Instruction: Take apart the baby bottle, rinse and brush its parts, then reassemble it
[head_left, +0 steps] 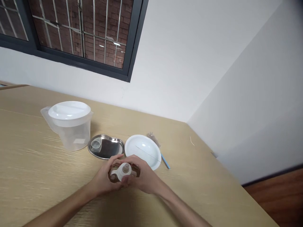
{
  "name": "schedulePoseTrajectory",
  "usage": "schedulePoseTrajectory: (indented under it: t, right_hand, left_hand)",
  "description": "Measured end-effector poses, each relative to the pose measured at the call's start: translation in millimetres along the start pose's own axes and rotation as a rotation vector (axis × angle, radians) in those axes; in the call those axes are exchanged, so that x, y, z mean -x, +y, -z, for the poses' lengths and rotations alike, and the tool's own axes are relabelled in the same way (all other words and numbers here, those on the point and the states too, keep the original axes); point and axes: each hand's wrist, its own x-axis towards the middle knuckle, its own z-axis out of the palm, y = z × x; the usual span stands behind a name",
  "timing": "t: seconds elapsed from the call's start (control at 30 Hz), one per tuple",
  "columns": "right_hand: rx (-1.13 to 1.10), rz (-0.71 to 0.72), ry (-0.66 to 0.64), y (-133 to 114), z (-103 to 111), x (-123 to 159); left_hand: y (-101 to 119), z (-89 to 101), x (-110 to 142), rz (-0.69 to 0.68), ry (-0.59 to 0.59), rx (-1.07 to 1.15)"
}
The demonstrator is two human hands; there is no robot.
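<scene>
Near the middle of the table, my left hand (pixel 105 176) and my right hand (pixel 146 175) curve toward each other. Between their fingers is a small white plastic fitting (pixel 123 171) with a greyish nozzle-like tip on top and short side arms. Its exact kind is unclear, and fingers hide part of it. Just beyond my hands lies a kidney-shaped metal tray (pixel 111 149) holding a small clear plastic cup (pixel 96 145). A white oval plate or lid (pixel 143 150) lies beyond my right hand, with a thin line across it.
A clear plastic jug (pixel 73 135) with a white lid (pixel 69 110) stands at the left. Partly behind the white oval piece is a bristle brush with a blue handle (pixel 165 161). The wooden table (pixel 201 179) meets a white wall under a barred window (pixel 82 31).
</scene>
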Motion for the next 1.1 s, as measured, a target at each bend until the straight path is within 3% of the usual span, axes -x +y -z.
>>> schedulePoseTrajectory:
  t: [0.1,0.3,0.7,0.83,0.93,1.0,1.1]
  right_hand:
    - [0.048,0.041,0.102,9,-12,2]
    - [0.361,0.141,0.230,2,-19,7]
    - [0.568,0.247,0.595,14,-41,10]
    - [0.628,0.337,0.433,19,-25,15]
    - [0.758,0.427,0.407,26,1,25]
    - [0.800,0.443,0.456,34,21,33]
    - [0.811,0.435,0.632,49,54,46]
  left_hand:
    - [3,-0.8,1,0.008,0.008,-0.019]
    - [1,-0.2,1,-0.044,0.027,-0.046]
    - [-16,0.4,11,-0.022,0.021,-0.016]
    - [-21,1.5,16,-0.002,0.016,-0.045]
    - [-24,1.2,18,0.044,0.023,-0.057]
    - [-29,1.9,17,0.050,0.031,-0.056]
    - [-37,7.2,14,-0.007,0.025,-0.100]
